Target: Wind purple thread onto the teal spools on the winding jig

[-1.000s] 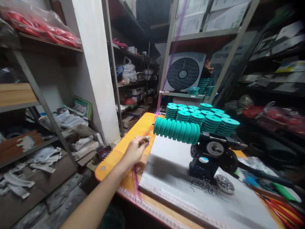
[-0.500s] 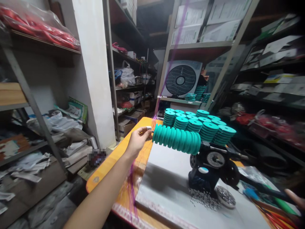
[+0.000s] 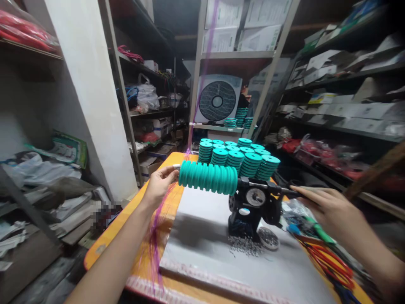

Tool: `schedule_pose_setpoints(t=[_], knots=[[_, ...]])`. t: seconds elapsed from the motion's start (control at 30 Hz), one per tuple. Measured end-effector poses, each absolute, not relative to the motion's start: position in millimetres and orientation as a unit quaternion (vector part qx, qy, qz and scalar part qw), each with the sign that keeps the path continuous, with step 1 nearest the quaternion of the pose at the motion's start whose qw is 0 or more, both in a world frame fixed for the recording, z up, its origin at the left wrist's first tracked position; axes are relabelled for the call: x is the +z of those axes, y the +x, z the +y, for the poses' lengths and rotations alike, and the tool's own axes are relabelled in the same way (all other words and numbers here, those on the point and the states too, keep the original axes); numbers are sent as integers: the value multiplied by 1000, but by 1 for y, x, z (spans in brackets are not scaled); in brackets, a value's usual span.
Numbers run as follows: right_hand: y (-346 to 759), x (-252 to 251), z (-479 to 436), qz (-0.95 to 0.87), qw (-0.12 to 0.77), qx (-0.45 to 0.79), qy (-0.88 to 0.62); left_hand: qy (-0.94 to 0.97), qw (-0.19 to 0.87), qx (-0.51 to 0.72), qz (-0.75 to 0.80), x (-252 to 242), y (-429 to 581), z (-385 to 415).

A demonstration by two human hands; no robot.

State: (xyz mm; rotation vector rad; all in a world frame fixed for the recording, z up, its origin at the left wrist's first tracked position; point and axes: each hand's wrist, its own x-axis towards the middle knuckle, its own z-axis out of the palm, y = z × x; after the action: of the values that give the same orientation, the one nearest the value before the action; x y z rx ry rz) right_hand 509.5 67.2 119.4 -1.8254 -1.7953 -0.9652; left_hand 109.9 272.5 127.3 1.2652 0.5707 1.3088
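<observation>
A row of teal spools (image 3: 207,177) sits on a horizontal shaft of a black winding machine (image 3: 253,207). My left hand (image 3: 160,183) is closed in a pinch on the shaft's small metal end (image 3: 176,167), at the left end of the row. Purple thread (image 3: 155,236) hangs below that hand, and a strand rises toward the shelves. My right hand (image 3: 329,207) reaches in from the right with fingers stretched out. Its fingertips are at the thin rod on the machine's right side, above a green handle (image 3: 321,232).
The machine stands on a white board (image 3: 196,240) on an orange table (image 3: 158,202). Stacks of teal spools (image 3: 240,158) stand behind it, small metal beads (image 3: 243,250) and a dish (image 3: 268,237) in front, red cords (image 3: 329,264) at right. Shelves surround; a fan (image 3: 217,100) sits behind.
My left hand rose from the table's thread to the shaft's metal end. My right hand came in from the right up to the machine. The view swung, shifting everything left.
</observation>
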Motion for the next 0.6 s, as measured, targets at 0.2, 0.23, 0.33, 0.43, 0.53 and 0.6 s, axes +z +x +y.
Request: schedule_pose_setpoints(t=[0.2,0.23,0.33,0.43,0.53,0.6], knots=[[497,75,49,-693,122,-274,-656,553,571,549,256,126,109,277],[491,74,33,-696,115,-275,-654,552,572,549,257,125,109,278],[478,99,-3,-684,98,-342,-636,545,574,550,266,123,110,281],[481,138,12,-647,95,-391,-648,539,574,548,280,121,111,282],[491,143,60,-636,99,-363,-674,542,572,543,290,121,111,282],[492,122,77,-651,92,-346,-669,546,571,539,293,122,110,282]])
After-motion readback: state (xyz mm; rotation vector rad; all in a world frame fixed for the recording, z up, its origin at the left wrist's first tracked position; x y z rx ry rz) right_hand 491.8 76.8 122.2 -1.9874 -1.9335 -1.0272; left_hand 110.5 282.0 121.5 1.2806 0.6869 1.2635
